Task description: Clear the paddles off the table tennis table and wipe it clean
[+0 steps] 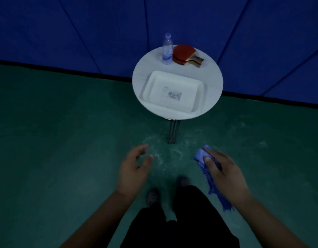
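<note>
Right hand pinches blue cloth; left hand grip spread, empty. Paddles stacked far on round counter (beside bottle). Risk: dangling cloth slips from loose hold.

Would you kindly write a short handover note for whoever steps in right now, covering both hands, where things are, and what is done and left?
Left hand: empty, fingers loosely spread, held in front of the body.
Right hand: holds the blue cloth in its grip, with the tail hanging down.
Paddles: stacked on the round white side table, next to the water bottle. A white tray sits nearer on the same table.
Done: the paddles appear cleared off.
Left: the table tennis table is out of view, so I cannot tell whether it is wiped; check, then put the cloth away.
</note>
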Action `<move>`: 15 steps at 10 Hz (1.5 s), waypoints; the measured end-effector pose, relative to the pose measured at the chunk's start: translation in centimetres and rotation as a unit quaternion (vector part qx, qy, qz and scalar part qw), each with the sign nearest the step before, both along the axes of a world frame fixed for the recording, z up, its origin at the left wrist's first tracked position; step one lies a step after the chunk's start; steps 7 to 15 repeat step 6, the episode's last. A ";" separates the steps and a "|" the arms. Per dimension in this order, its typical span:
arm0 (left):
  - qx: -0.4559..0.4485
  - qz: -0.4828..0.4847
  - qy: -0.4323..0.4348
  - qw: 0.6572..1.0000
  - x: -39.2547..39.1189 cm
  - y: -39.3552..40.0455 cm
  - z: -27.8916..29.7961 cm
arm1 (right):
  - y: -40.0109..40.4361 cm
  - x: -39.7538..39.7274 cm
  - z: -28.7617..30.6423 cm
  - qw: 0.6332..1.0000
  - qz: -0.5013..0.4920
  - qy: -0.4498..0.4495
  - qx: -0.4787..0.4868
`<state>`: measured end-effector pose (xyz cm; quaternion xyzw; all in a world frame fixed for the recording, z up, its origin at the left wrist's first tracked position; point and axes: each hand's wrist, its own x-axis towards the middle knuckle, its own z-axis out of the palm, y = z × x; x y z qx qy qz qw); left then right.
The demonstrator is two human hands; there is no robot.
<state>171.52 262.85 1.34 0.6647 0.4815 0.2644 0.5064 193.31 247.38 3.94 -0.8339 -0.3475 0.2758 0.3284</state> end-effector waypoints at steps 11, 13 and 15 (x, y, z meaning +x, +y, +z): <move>-0.077 0.015 0.058 0.995 23.1 20.4 -9.7 | 27.1 20.0 -14.7 0.993 0.070 0.055 -0.071; -0.077 0.015 0.058 0.995 23.1 20.4 -9.7 | 27.1 20.0 -14.7 0.993 0.070 0.055 -0.071; -0.077 0.015 0.058 0.995 23.1 20.4 -9.7 | 27.1 20.0 -14.7 0.993 0.070 0.055 -0.071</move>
